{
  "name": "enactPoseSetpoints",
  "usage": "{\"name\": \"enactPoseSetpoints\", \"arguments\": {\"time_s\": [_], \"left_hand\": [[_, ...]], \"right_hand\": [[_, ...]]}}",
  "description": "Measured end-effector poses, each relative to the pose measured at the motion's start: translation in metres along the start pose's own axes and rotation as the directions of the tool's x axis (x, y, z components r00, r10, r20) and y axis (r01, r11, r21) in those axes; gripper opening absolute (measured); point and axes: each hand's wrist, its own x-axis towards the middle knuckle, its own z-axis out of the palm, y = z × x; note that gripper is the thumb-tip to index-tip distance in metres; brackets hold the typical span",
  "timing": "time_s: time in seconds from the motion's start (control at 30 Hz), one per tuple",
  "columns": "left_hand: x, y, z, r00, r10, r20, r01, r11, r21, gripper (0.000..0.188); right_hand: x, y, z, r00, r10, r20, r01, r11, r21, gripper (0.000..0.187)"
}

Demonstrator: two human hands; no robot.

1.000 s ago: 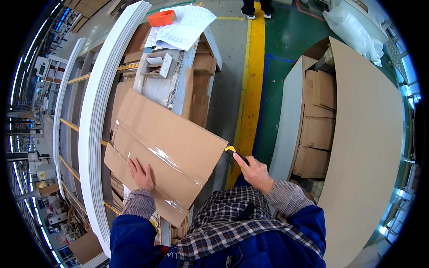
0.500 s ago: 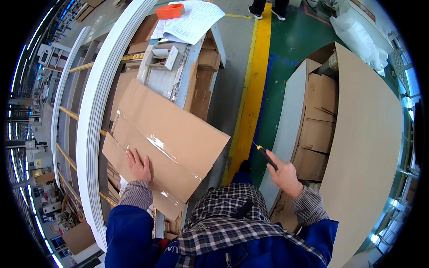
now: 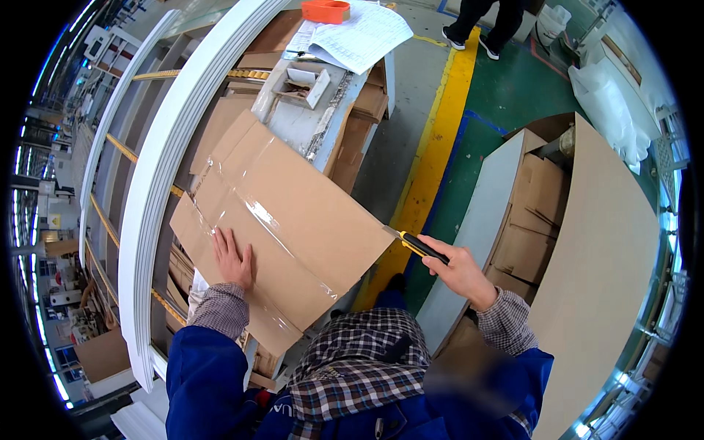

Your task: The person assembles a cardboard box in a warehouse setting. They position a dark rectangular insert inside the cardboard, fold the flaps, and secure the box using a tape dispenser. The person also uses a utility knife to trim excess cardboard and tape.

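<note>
A flat brown cardboard sheet [image 3: 308,220] with strips of clear tape lies over the workbench in front of me. My left hand [image 3: 232,262] rests on it, palm down with the fingers spread. In my right hand [image 3: 460,275] is a black and yellow utility knife [image 3: 422,246], its handle wrapped by the fingers. The blade end meets the right corner of the cardboard; whether it has cut in cannot be made out.
White rails with yellow roller strips [image 3: 150,176] run along the left. On the bench lie papers [image 3: 363,37], an orange holder [image 3: 325,11] and a small white box [image 3: 302,86]. A tall carton [image 3: 601,271] with folded cardboard stands right. Someone's legs [image 3: 484,22] show beyond.
My right hand has brought the knife from the open space on the right to the cardboard's corner. The left hand stays flat on the sheet. The view has shifted slightly.
</note>
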Motion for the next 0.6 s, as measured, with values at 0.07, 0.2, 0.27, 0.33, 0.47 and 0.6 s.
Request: {"name": "enactPoseSetpoints", "arguments": {"time_s": [0.07,0.2,0.27,0.33,0.47,0.6], "left_hand": [[0.000,0.001,0.002,1.000,-0.002,-0.007,0.002,1.000,-0.003,0.063],[-0.001,-0.003,0.005,1.000,0.000,-0.022,0.000,1.000,0.009,0.062],[-0.001,-0.002,0.004,1.000,0.000,-0.026,0.001,1.000,0.011,0.062],[0.000,-0.001,0.004,1.000,-0.003,-0.031,0.004,1.000,0.015,0.062],[-0.002,-0.003,0.004,0.999,0.010,-0.046,-0.009,1.000,0.028,0.062],[0.002,-0.002,0.002,0.998,0.008,-0.062,-0.007,1.000,0.015,0.062]], "right_hand": [[-0.001,-0.003,0.002,1.000,0.000,-0.008,-0.001,0.998,-0.068,0.039],[-0.002,-0.014,0.014,0.994,-0.091,-0.061,0.077,0.977,-0.201,0.036],[0.000,-0.013,0.020,0.991,-0.120,-0.065,0.093,0.945,-0.314,0.035],[0.002,-0.013,0.024,0.987,-0.143,-0.069,0.104,0.912,-0.398,0.035],[0.007,-0.022,0.015,0.998,-0.058,0.012,0.056,0.866,-0.497,0.039],[-0.023,-0.029,-0.001,0.998,-0.065,0.018,0.062,0.772,-0.633,0.037]]}}
